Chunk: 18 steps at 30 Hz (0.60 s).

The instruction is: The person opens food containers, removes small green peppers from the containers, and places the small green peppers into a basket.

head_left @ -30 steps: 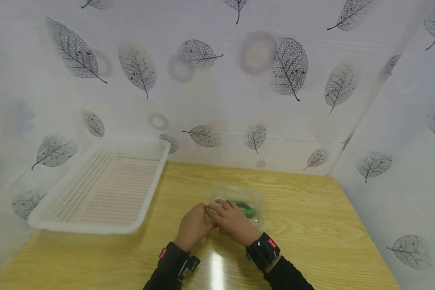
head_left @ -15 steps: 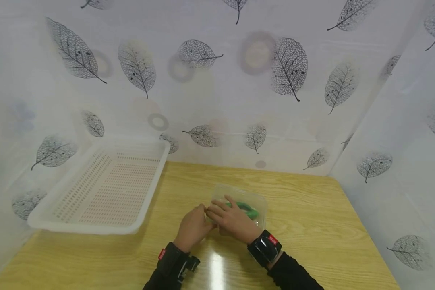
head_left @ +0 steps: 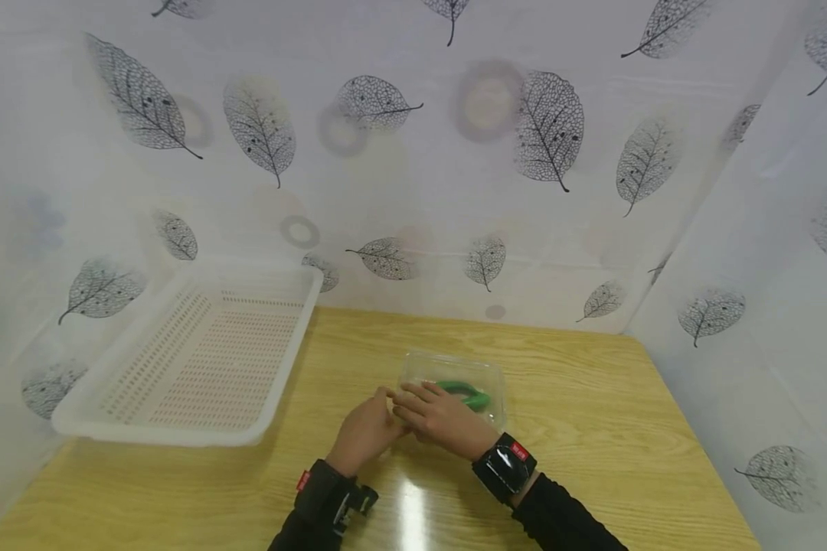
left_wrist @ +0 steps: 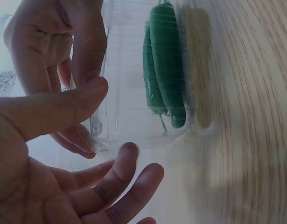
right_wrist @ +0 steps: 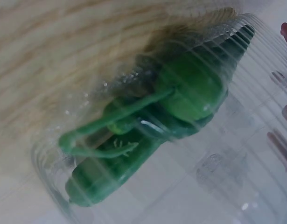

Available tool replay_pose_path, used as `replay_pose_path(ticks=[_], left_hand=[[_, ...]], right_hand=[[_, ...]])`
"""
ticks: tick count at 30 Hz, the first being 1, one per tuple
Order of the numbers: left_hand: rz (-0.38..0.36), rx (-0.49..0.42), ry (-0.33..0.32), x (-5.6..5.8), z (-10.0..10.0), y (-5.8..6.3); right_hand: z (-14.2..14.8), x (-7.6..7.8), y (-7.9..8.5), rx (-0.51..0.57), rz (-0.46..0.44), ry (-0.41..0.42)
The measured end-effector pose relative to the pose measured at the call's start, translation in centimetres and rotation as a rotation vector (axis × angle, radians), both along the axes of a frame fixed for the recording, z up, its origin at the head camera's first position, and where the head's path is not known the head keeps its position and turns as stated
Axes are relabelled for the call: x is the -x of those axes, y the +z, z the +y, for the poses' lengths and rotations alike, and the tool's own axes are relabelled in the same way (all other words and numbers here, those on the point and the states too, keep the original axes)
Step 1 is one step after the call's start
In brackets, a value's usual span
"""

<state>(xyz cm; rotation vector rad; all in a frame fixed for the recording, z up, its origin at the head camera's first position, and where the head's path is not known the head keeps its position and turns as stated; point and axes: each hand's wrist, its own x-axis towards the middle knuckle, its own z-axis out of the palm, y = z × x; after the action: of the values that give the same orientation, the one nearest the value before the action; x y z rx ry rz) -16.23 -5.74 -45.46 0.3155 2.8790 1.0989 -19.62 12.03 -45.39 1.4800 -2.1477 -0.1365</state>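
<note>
A clear plastic box (head_left: 485, 373) stands on the table, with green peppers (head_left: 470, 398) inside. The peppers (left_wrist: 165, 60) show through its wall in the left wrist view; in the right wrist view the peppers (right_wrist: 192, 88) have stems and shiny skin. At the box's near left corner, my left hand (head_left: 367, 432) pinches the edge, its thumb on one side and its other fingers loosely bent. My right hand (head_left: 448, 421) lies over the near side, thumb and bent fingers gripping the same edge. The fingertips of both hands nearly meet there.
To the left stands a white perforated plastic basket (head_left: 223, 363) with raised walls. The wooden table (head_left: 579, 451) reaches back to a leaf-patterned curtain (head_left: 427, 184), which also runs along the sides.
My right hand and the box have shifted slightly to the right over the second. The raised fingers of my right hand have come down lower. My left hand has barely moved.
</note>
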Motion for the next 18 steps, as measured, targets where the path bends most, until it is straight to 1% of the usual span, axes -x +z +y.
replay_pose_path(ticks=[3,5,8,11,14,18], left_hand=[[-0.041,-0.042,-0.037,0.19,-0.26,-0.17],[-0.056,-0.058,-0.048,0.26,-0.31,-0.29],[-0.054,-0.056,-0.061,0.38,-0.25,-0.53],[-0.053,-0.052,-0.067,0.39,-0.08,-0.53],[-0.052,-0.053,-0.064,0.28,0.06,-0.4],[-0.058,-0.047,-0.063,0.23,0.21,-0.52]], right_hand=[[0.02,0.08,-0.16,0.001,0.017,0.008],[0.05,0.09,-0.23,0.009,0.007,0.014],[0.15,0.03,-0.24,0.013,0.004,0.019],[0.22,0.0,-0.32,0.007,0.002,0.02],[0.26,-0.01,-0.37,-0.004,-0.008,0.018],[0.27,0.01,-0.3,-0.006,-0.026,0.024]])
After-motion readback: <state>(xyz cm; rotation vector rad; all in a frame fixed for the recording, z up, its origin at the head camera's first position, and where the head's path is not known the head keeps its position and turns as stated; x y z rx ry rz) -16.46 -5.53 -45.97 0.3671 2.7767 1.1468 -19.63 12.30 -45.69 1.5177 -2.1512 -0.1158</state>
